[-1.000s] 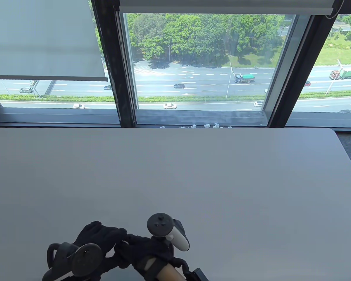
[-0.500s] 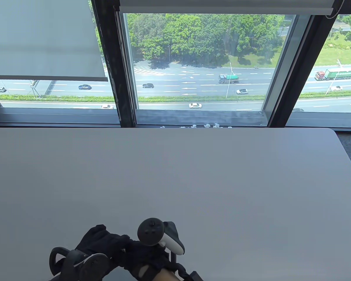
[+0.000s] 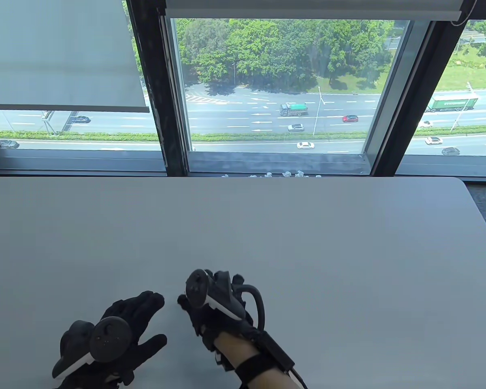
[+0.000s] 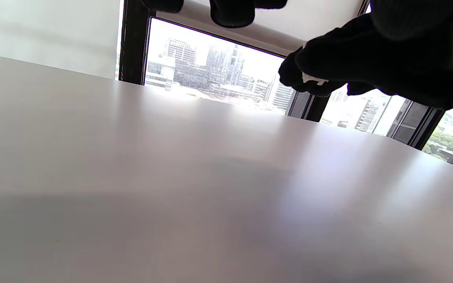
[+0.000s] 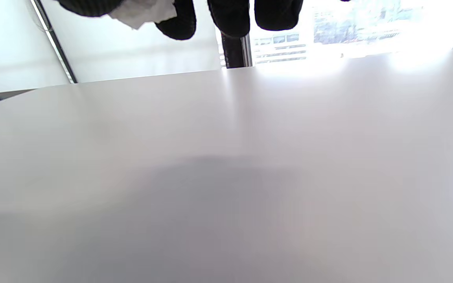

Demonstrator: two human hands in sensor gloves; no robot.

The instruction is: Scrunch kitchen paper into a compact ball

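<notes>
Plainly, the right hand (image 3: 214, 308) is curled closed around the kitchen paper (image 5: 142, 13), a crumpled white wad that only peeps out between its gloved fingers (image 5: 228, 15) in the right wrist view; from above the paper is wholly hidden under the glove and tracker. The left hand (image 3: 117, 332) lies just beside it, fingers spread and holding nothing, low over the bench (image 3: 308, 243). The risk from here seems to be a lopsided squeeze: with one corner of paper still poking free, a one-handed clench would likely leave a loose tail rather than a compact ball. If the grip slackens to re-seat the wad, the springy paper could unfurl or drop onto the bench. How tightly it is packed already cannot be told.
</notes>
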